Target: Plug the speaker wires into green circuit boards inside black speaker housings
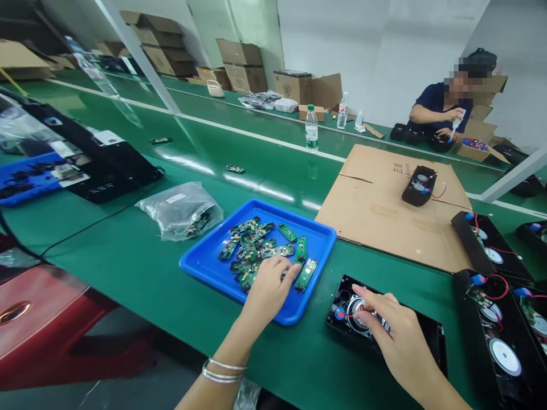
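My left hand (271, 285) is over the blue tray (200, 265), its fingers curled down at the green circuit boards (252, 245); what its fingertips hold, if anything, is hidden. One board (306, 275) lies apart at the tray's right side. My right hand (391, 324) is above a black speaker housing (431, 336) on the green table, thumb and forefinger close together by the round speaker and its red wire. Whether the wire is pinched between them is too small to tell. A blue-and-red part (340, 314) sits at the housing's left end.
Flattened cardboard (371, 199) carries a small speaker housing (420, 185). More black housings (487, 336) stand at the right. A plastic bag (182, 210) lies left of the tray. Behind are a bottle (311, 130), cartons (293, 88) and a seated person (444, 108). A red stool (43, 319) is lower left.
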Demonstrator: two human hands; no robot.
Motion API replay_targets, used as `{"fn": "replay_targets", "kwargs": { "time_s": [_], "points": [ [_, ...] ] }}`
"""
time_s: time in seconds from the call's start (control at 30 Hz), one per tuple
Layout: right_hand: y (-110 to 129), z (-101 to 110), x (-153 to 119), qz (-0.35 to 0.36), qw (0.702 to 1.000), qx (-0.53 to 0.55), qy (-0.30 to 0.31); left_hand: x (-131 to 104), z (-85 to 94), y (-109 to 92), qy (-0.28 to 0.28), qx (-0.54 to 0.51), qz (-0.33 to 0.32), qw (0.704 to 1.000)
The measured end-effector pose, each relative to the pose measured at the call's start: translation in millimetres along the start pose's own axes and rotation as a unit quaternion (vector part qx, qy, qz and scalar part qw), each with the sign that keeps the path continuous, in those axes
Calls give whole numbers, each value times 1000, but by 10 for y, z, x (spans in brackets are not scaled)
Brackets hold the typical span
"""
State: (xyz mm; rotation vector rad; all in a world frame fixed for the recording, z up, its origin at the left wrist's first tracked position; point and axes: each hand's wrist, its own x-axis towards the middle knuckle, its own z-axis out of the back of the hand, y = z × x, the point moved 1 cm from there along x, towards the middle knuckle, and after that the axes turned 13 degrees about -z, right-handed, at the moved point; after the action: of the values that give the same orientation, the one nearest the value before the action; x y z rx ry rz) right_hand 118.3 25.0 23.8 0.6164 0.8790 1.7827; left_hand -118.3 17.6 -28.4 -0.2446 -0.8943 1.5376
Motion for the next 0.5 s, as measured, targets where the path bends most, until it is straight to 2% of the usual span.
{"fn": "replay_targets", "kwargs": {
  "time_s": [0.1, 0.17, 0.27, 0.4, 0.5],
  "points": [
    [8, 4, -6, -21, 998, -32, 42, 56, -91, 0, 42, 38, 4, 998],
    [16, 18, -9, -44, 997, -49, 47, 50, -149, -3, 73, 54, 8, 996],
    [58, 55, -25, -27, 997, -68, 38, 19, -217, -20, 114, 84, 15, 990],
    [108, 85, -49, 4, 995, -87, 39, -9, -285, -60, 136, 133, 30, 981],
    [113, 82, -34, -20, 995, -76, 63, 16, -323, -73, 138, 136, 38, 980]
  ]
}}
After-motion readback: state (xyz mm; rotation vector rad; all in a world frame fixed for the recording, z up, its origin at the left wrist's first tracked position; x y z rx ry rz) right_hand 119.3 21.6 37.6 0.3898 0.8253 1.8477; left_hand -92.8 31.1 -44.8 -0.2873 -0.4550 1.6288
